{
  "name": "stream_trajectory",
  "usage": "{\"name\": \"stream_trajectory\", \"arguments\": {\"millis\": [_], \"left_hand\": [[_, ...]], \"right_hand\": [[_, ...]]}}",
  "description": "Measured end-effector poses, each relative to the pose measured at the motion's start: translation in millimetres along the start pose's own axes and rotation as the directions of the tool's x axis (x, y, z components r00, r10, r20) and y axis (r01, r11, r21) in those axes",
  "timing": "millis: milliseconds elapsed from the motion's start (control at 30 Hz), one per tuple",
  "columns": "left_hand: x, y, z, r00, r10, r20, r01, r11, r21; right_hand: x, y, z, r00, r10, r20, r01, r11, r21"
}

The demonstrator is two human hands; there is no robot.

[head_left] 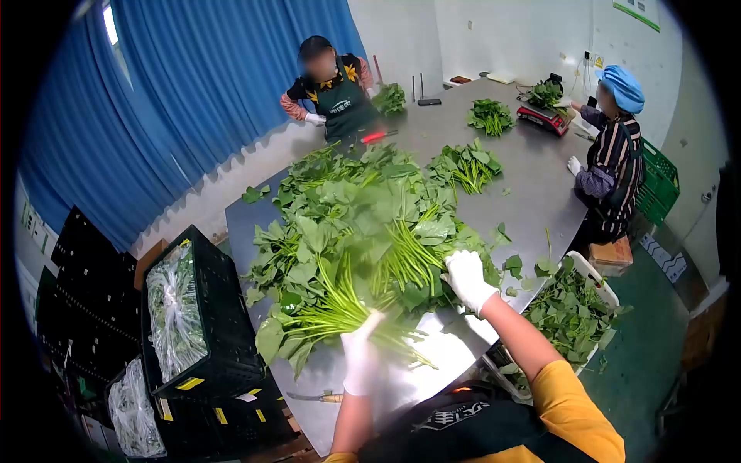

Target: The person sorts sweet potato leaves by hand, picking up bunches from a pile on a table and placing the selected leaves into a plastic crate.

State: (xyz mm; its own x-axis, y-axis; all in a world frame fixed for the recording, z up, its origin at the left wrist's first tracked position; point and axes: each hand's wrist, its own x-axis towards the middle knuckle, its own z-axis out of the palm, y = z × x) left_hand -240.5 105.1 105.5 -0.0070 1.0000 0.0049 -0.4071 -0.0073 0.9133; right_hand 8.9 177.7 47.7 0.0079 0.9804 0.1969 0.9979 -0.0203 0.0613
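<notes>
My left hand, in a white glove and slightly blurred, is closed round the long green stems of a bunch of leafy greens over the table's near edge. My right hand, also gloved, is by the cut stem ends of another bunch. Its fingers are bent, and what they hold, if anything, is hidden. A big heap of leafy greens spreads beyond both hands. Below my left hand lies a knife with a wooden handle.
Across the metal table stands one person; another reaches to a red scale bearing greens. Dark crates with bagged greens stand left. A container of loose greens is at right.
</notes>
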Motion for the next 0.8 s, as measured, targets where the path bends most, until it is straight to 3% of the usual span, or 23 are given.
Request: {"name": "stream_trajectory", "arguments": {"millis": [33, 100, 167, 200, 233, 267, 433, 500, 567, 633, 667, 767, 800], "left_hand": [[0, 0, -2, 1.000, -0.018, -0.024, 0.017, 0.999, -0.031], [0, 4, 1, 0.998, -0.029, -0.049, 0.026, 0.997, -0.066], [-6, 13, 8, 0.983, -0.069, -0.173, 0.039, 0.984, -0.174], [-6, 14, 6, 0.982, -0.078, -0.170, 0.050, 0.985, -0.165], [-4, 10, 3, 0.982, -0.074, -0.176, 0.044, 0.984, -0.172], [-2, 4, -1, 0.976, -0.074, -0.204, 0.037, 0.983, -0.179], [-1, 11, 13, 0.973, -0.089, -0.212, 0.050, 0.982, -0.183], [-4, 13, 19, 0.993, 0.074, -0.096, -0.072, 0.997, 0.026], [5, -3, 15, 0.994, 0.060, -0.093, -0.060, 0.998, 0.003], [9, -5, 17, 1.000, 0.011, -0.016, -0.011, 1.000, -0.014], [14, -14, 9, 0.995, 0.051, 0.084, -0.057, 0.996, 0.066], [23, -31, -2, 0.996, -0.030, 0.079, 0.030, 1.000, 0.010], [15, -9, 24, 0.998, -0.036, -0.055, 0.035, 0.999, -0.020]], "right_hand": [[8, 3, 11, 1.000, -0.001, -0.005, 0.001, 1.000, -0.001], [18, 15, 17, 0.995, 0.060, -0.077, -0.046, 0.983, 0.176], [13, 22, 1, 0.937, 0.237, -0.255, -0.045, 0.808, 0.587], [8, 25, -26, 0.952, 0.290, -0.095, -0.066, 0.498, 0.865], [2, 27, -52, 0.960, 0.269, 0.077, -0.109, 0.103, 0.989], [-5, 24, -69, 0.943, 0.264, 0.202, -0.196, -0.048, 0.979], [-47, -24, -87, 0.964, 0.261, 0.048, -0.078, 0.107, 0.991], [-60, -43, -73, 0.953, 0.284, -0.109, 0.041, 0.234, 0.971], [-69, -59, -59, 0.921, 0.265, -0.286, 0.181, 0.359, 0.916], [-78, -69, -56, 0.885, 0.158, -0.438, 0.307, 0.510, 0.804], [-80, -75, -49, 0.832, 0.123, -0.541, 0.380, 0.585, 0.717], [-88, -78, -51, 0.823, -0.060, -0.565, 0.413, 0.745, 0.523], [-90, -76, -53, 0.825, -0.055, -0.563, 0.408, 0.747, 0.525]]}}
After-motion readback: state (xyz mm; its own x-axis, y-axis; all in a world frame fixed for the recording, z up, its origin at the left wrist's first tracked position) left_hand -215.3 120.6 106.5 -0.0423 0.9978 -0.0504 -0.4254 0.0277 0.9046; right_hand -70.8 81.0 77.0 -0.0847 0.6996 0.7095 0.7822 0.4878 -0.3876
